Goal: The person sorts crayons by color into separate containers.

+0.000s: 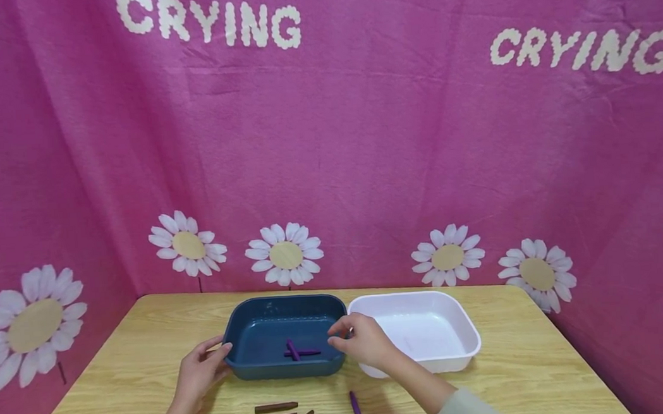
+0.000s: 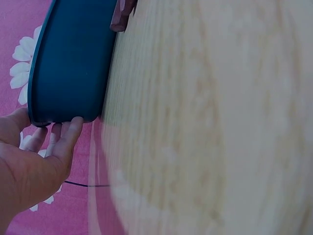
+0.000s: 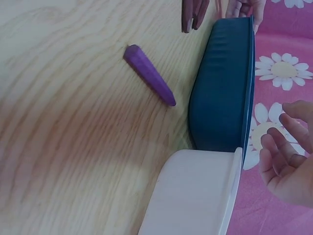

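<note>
My left hand point(image 1: 200, 370) rests at the left end of a dark blue tray point(image 1: 287, 369), its fingertips point(image 2: 76, 122) against the end wall and rim in the left wrist view. Two purple crayons point(image 1: 312, 352) lie crossed inside this tray. Above the tray's right rim is my right hand point(image 1: 362, 339), fingers loosely bent and holding nothing. In the right wrist view, that hand point(image 3: 291, 161) hangs apart from the tray walls. Another purple crayon point(image 1: 358, 412) lies on the table in front, below the right hand.
A white tray point(image 1: 474, 344) stands against the blue one on the right. Three brown crayons point(image 1: 276, 408) lie on the wooden table point(image 1: 535, 372) before the blue tray. Behind the table hangs a pink cloth point(image 1: 363, 167) with daisies and lettering.
</note>
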The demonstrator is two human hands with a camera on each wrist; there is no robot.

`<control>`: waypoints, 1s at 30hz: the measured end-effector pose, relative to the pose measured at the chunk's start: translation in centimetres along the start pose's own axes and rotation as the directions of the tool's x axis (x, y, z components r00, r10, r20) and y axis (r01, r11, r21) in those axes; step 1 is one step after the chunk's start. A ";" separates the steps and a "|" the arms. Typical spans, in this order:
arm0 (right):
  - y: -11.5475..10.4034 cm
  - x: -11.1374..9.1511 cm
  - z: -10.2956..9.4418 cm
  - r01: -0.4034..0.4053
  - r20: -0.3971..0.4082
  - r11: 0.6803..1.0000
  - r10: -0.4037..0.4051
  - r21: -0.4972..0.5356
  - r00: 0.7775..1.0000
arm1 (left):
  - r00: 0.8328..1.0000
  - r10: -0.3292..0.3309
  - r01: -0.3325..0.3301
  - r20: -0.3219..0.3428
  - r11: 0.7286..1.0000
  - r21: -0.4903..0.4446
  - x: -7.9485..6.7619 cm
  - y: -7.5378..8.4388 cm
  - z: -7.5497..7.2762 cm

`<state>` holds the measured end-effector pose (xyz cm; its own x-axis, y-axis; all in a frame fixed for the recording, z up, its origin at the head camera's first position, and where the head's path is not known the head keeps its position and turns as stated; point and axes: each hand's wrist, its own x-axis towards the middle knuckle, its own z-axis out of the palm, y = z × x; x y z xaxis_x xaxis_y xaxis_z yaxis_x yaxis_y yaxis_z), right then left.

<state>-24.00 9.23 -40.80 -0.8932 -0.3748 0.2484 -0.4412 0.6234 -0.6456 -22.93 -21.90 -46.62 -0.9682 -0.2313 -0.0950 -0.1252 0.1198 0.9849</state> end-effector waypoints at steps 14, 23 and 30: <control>0.2 -2.5 -1.0 -0.038 -0.025 0.997 0.040 0.060 0.999 | 1.000 -0.010 0.010 0.003 1.000 0.015 0.0 0.1 0.0; 1.5 -4.5 -0.7 -0.051 -0.032 0.994 0.054 0.097 0.998 | 1.000 -0.014 0.014 0.006 1.000 -0.005 0.0 -0.1 0.1; 2.5 -5.9 -0.4 -0.090 -0.005 0.989 0.092 0.117 0.996 | 1.000 -0.013 0.013 0.014 1.000 -0.015 -0.1 0.0 0.1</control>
<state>-19.87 13.30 -43.59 -0.9303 -0.3127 0.1918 -0.3454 0.5702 -0.7454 -22.88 -21.76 -46.63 -0.9695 -0.2194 -0.1096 -0.1346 0.1022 0.9856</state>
